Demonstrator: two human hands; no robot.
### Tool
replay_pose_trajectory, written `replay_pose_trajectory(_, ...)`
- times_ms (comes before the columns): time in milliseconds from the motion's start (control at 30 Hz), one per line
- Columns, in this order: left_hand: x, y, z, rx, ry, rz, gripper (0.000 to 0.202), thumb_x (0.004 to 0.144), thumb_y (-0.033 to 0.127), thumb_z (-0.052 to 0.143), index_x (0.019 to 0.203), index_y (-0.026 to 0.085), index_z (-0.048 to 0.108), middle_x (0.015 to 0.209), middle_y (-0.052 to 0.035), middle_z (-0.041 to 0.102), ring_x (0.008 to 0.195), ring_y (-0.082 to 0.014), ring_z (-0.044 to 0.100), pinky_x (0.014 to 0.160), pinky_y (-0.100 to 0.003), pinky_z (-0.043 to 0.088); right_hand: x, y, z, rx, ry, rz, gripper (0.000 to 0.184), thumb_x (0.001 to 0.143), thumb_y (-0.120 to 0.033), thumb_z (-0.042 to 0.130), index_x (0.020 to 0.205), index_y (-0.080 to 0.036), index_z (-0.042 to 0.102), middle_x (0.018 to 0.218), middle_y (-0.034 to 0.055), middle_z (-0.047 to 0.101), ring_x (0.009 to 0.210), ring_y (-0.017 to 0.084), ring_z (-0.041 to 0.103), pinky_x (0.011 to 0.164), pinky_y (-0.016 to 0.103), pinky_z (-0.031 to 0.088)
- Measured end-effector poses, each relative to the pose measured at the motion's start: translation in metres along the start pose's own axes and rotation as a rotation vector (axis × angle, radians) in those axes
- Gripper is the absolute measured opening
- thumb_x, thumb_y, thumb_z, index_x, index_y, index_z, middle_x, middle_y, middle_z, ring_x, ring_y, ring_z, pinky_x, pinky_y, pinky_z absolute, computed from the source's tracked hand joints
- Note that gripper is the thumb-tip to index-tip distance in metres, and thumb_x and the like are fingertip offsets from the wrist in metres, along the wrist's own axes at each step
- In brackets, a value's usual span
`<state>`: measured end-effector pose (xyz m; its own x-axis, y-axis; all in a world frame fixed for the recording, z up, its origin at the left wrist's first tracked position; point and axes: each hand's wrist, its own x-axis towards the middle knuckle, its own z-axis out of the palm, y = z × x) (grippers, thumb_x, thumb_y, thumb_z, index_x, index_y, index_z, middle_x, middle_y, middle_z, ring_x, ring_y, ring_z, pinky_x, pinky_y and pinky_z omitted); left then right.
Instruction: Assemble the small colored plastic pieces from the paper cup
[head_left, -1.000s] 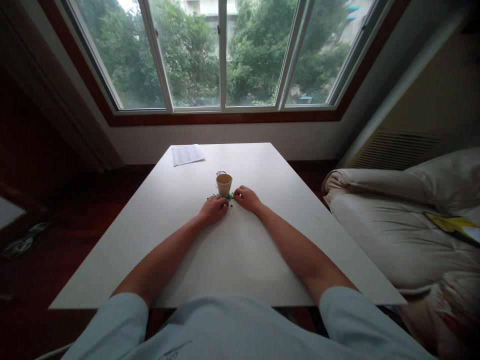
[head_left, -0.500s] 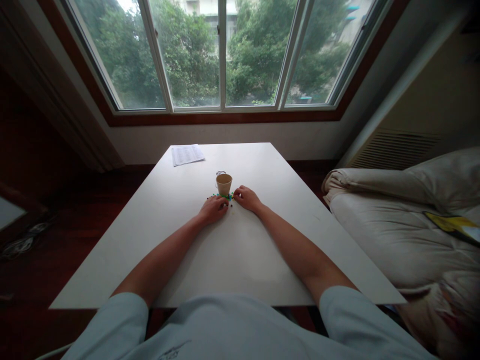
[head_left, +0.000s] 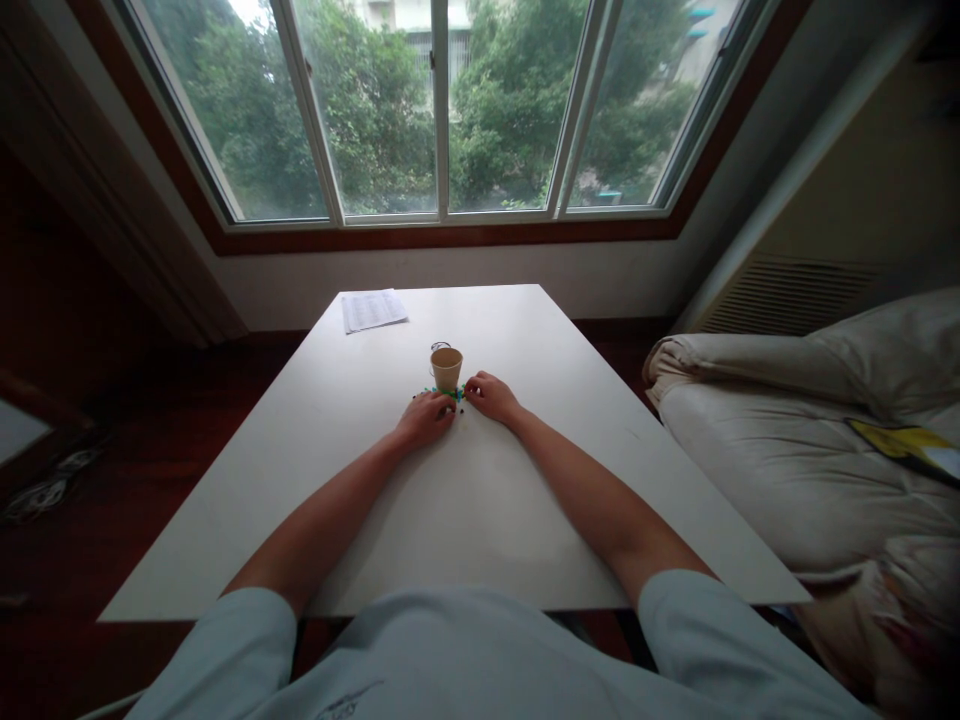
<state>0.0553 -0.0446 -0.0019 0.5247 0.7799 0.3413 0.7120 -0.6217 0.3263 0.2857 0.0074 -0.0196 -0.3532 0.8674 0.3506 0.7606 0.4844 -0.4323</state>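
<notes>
A tan paper cup (head_left: 447,372) stands upright on the white table (head_left: 480,520). Small green, blue and yellow pieces (head_left: 459,394) lie around its base, too tiny to name. My left hand (head_left: 427,417) rests just in front of the cup, palm down, with fingers curled and closed by the pieces. Whatever it may hold is hidden. To the right of the cup, my right hand (head_left: 491,395) has thumb and fingers pressed together at the edge of the coloured pieces. What sits in that pinch is too small to make out. One dark bit (head_left: 462,411) lies between the hands.
Printed paper sheets (head_left: 375,310) lie at the table's far left corner. Behind the cup is a thin dark looped object (head_left: 441,346). A padded beige sofa (head_left: 750,450) flanks the table on the right, and a window (head_left: 442,110) rises beyond the far edge.
</notes>
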Motion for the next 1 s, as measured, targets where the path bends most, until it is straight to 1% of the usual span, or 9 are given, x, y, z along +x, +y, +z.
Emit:
replay_pose_trajectory(167, 0.0, -0.0009, 0.0013, -0.002, 0.003, 0.003, 0.019, 0.09, 0.026, 0.061, 0.103, 0.025, 0.074, 0.094, -0.0051, 0.071, 0.089, -0.0227, 0.062, 0.083, -0.035, 0.048, 0.0004, 0.0018, -0.0001, 0.02, 0.005, 0.001, 0.01, 0.094, -0.026, 0.066, 0.094, -0.022, 0.075, 0.095, 0.0034, 0.065, 0.079, 0.014, 0.059, 0.074, 0.026, 0.043)
replay_pose_trajectory(500, 0.0005, -0.0012, 0.0022, 0.0, 0.005, 0.006, 0.018, 0.089, 0.027, 0.062, 0.103, 0.025, 0.073, 0.093, -0.0051, 0.071, 0.088, -0.0224, 0.062, 0.082, -0.035, 0.048, -0.0002, 0.0018, -0.0019, 0.024, -0.008, -0.003, 0.008, 0.091, -0.023, 0.068, 0.094, -0.022, 0.075, 0.096, 0.0029, 0.065, 0.078, 0.014, 0.059, 0.074, 0.025, 0.044)
replay_pose_trajectory(767, -0.0003, 0.002, -0.0007, -0.001, 0.009, 0.009, 0.016, 0.09, 0.026, 0.061, 0.1, 0.025, 0.074, 0.094, -0.0055, 0.071, 0.089, -0.0223, 0.063, 0.082, -0.034, 0.048, -0.0013, -0.0005, -0.0052, 0.004, -0.017, -0.017, 0.006, 0.089, -0.023, 0.069, 0.093, -0.022, 0.074, 0.097, 0.0029, 0.065, 0.079, 0.014, 0.058, 0.074, 0.024, 0.044)
replay_pose_trajectory(900, 0.0001, 0.0016, 0.0004, -0.002, 0.021, 0.011, 0.017, 0.091, 0.025, 0.059, 0.098, 0.025, 0.075, 0.096, -0.0059, 0.072, 0.092, -0.0229, 0.063, 0.084, -0.035, 0.049, -0.0012, -0.0013, -0.0052, 0.026, -0.001, -0.028, 0.006, 0.088, -0.02, 0.067, 0.09, -0.022, 0.072, 0.094, 0.0023, 0.065, 0.078, 0.014, 0.057, 0.074, 0.024, 0.043)
replay_pose_trajectory(1000, 0.0005, -0.0007, 0.0022, 0.003, 0.034, 0.009, 0.019, 0.088, 0.019, 0.059, 0.097, 0.025, 0.075, 0.1, -0.0055, 0.073, 0.097, -0.0242, 0.063, 0.088, -0.037, 0.049, -0.001, -0.003, -0.0056, 0.046, 0.021, -0.047, 0.006, 0.086, -0.018, 0.065, 0.089, -0.021, 0.07, 0.091, 0.0027, 0.065, 0.078, 0.015, 0.056, 0.074, 0.026, 0.043)
